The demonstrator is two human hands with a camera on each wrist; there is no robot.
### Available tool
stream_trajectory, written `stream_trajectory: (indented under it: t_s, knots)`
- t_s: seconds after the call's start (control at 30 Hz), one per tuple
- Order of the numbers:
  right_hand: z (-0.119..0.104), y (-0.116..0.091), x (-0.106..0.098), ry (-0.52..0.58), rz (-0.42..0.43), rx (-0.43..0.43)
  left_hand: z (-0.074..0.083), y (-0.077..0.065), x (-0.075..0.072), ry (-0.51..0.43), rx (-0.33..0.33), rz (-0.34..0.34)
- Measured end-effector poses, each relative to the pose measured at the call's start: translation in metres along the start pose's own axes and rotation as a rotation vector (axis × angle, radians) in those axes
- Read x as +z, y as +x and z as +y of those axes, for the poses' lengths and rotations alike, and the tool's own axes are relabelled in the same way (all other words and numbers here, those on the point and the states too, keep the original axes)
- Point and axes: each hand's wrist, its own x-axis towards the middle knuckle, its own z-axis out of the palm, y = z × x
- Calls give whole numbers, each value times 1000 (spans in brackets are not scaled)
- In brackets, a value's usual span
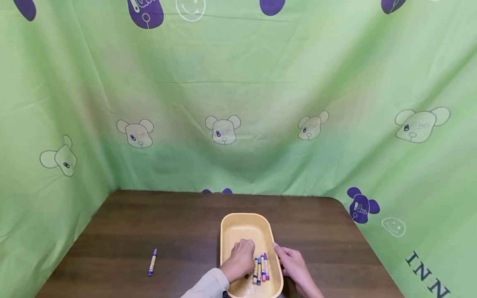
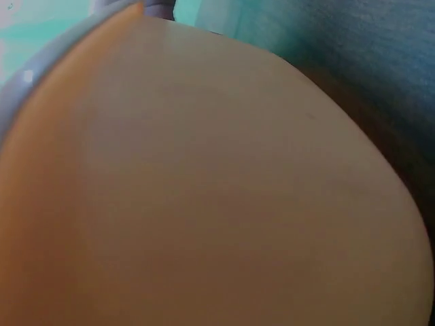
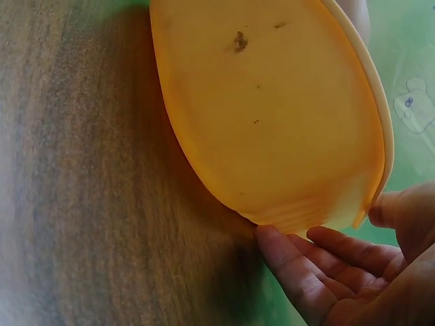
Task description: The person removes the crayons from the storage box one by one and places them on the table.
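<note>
An oblong yellow tray (image 1: pixel 246 219) stands on the table, with several paper-wrapped crayons (image 1: pixel 258 271) lying side by side in its near right part. My left hand (image 1: pixel 242 258) reaches down into the tray, fingers bent, just left of these crayons. A small dark end shows under that hand; I cannot tell whether the fingers grip it. With the thumb at the rim and the fingertips low on the outer wall, my right hand (image 3: pixel 360 265) holds the tray's right side. Left of the tray, a purple-tipped crayon (image 1: pixel 152 263) lies alone on the table.
The brown wooden table (image 1: pixel 179 231) has a rounded far right corner. Green cloth (image 1: pixel 261 157) printed with bear heads hangs behind it and along both sides. In the left wrist view, the tabletop (image 2: pixel 245 163) fills most of the picture.
</note>
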Motion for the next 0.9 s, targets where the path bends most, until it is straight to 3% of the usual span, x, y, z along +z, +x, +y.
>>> stream_trajectory:
  t_s: [0.13, 0.23, 0.37, 0.47, 0.63, 0.9]
  knots:
    - [4, -4, 4, 8, -12, 1, -4, -3, 2, 0, 8, 5]
    - [3, -5, 5, -3, 5, 0, -9, -3, -1, -103, -4, -18]
    - [-1, -3, 5, -18, 24, -1, -12, -3, -9, -261, -86, -53]
    - [-3, 1, 5, -31, 44, 4, -13, -2, -15, -321, -127, -34]
    - [-2, 3, 6, -47, 66, 16, -16, -7, -25, -385, -133, -3]
    - [-5, 5, 6, -36, 54, 15, -22, -14, -49, -656, -223, -77]
